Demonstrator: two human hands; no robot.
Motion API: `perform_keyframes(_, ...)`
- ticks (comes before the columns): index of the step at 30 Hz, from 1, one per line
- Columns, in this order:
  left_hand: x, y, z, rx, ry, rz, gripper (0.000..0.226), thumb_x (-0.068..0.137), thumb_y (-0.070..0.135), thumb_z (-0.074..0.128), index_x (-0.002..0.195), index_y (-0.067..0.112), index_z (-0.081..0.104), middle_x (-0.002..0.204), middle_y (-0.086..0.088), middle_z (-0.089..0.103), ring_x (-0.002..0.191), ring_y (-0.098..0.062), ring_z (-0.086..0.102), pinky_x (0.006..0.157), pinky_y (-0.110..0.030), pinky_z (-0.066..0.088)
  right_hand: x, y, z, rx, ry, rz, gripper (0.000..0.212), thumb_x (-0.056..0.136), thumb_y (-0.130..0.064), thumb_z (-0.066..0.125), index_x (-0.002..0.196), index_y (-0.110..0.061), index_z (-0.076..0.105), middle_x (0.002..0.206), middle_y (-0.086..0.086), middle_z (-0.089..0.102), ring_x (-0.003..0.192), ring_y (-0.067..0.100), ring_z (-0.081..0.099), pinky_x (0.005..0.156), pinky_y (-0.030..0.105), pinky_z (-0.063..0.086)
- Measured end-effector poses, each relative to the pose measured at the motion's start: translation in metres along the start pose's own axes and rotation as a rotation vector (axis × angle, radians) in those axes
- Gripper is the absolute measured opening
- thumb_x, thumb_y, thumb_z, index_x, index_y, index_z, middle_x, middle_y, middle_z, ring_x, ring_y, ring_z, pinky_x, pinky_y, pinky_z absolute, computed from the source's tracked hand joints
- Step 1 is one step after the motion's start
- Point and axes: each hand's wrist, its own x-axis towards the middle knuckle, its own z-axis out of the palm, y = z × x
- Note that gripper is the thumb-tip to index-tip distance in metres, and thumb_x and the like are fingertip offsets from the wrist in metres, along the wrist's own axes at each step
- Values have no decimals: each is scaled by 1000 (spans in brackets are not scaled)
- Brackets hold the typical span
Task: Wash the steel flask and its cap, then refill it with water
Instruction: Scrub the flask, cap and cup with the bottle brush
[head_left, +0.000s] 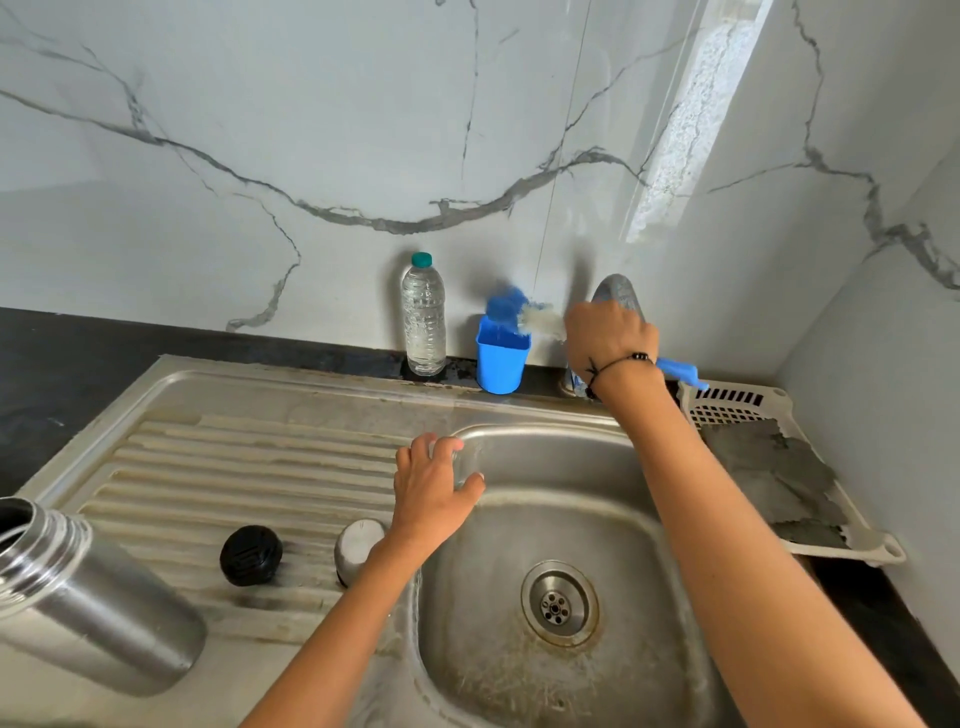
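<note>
The right hand (610, 338) curls its fingers around a blue brush (540, 322), bristles by the blue cup (501, 361), probably fetching it for scrubbing. The left hand (434, 486) rests with spread fingers on the sink (519, 431) rim, seemingly for support. On the draining board, the open flask (88, 597) stands within reach, its black cap (251, 555) and steel cup (358, 548) lying apart, ready for washing.

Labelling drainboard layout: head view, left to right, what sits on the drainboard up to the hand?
steel flask lying on its side → black cap → steel cup lid → left hand resting on the sink rim.
</note>
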Motion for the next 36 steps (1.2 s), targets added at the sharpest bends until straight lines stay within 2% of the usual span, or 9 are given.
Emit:
perform_keyframes(7,-13,-1,-8,-12,52,0,47,89,32,57,133,20,44,141,-4,34,126,-24,28,102,-29,26,-52,3,30,171,70,41,34,89,-2,38,115,-15,55,102,15,61,92,36,59,66,34,37)
perform_keyframes(12,-32,-15,-17,3,116,-9,44,87,29,60,129,18,49,134,-3,41,119,-25,33,98,-29,26,-105,13,82,359,-21,8,56,87,-6,40,134,-37,42,105,15,63,96,39,58,64,34,36)
perform_keyframes(15,-48,-33,-27,64,130,-36,42,87,20,59,128,17,51,131,-7,46,118,-29,35,98,-29,25,-131,19,117,540,-85,-45,54,91,-8,41,134,-41,46,104,14,67,99,40,58,67,37,41)
perform_keyframes(20,-80,-67,-47,61,209,-75,32,84,1,51,114,8,63,118,-13,57,109,-35,41,94,-30,27,-167,16,154,708,-119,-117,52,90,-4,46,128,-38,54,64,6,56,63,28,49,63,38,43)
perform_keyframes(23,-91,-83,-55,5,316,-137,32,80,-7,46,101,4,67,106,-17,63,101,-40,49,89,-27,27,-175,11,167,777,-116,-142,52,88,-4,48,125,-40,56,68,6,64,57,25,48,64,34,49)
perform_keyframes(26,-95,-93,-60,23,359,-231,35,81,-11,48,108,3,63,114,-20,57,109,-39,44,94,-30,27,-178,5,172,826,-103,-179,53,88,0,48,124,-38,57,58,-8,55,47,18,43,58,26,44)
perform_keyframes(28,-93,-100,-64,107,328,-331,35,86,0,53,120,8,55,128,-17,45,119,-35,34,99,-32,27,-179,2,173,831,-76,-213,54,88,2,48,123,-37,57,57,-10,55,43,12,37,54,21,37)
perform_keyframes(30,-87,-107,-68,196,251,-430,43,88,12,57,130,11,45,137,-16,35,126,-35,27,102,-36,28,-179,0,175,841,-62,-245,53,87,4,49,123,-34,59,62,1,61,46,15,38,53,19,35)
perform_keyframes(36,-70,-119,-65,293,36,-524,56,90,20,59,138,12,30,135,-22,34,125,-39,32,99,-42,36,-174,-5,177,859,-46,-301,49,87,4,51,125,-27,61,77,9,70,52,20,41,55,21,39)
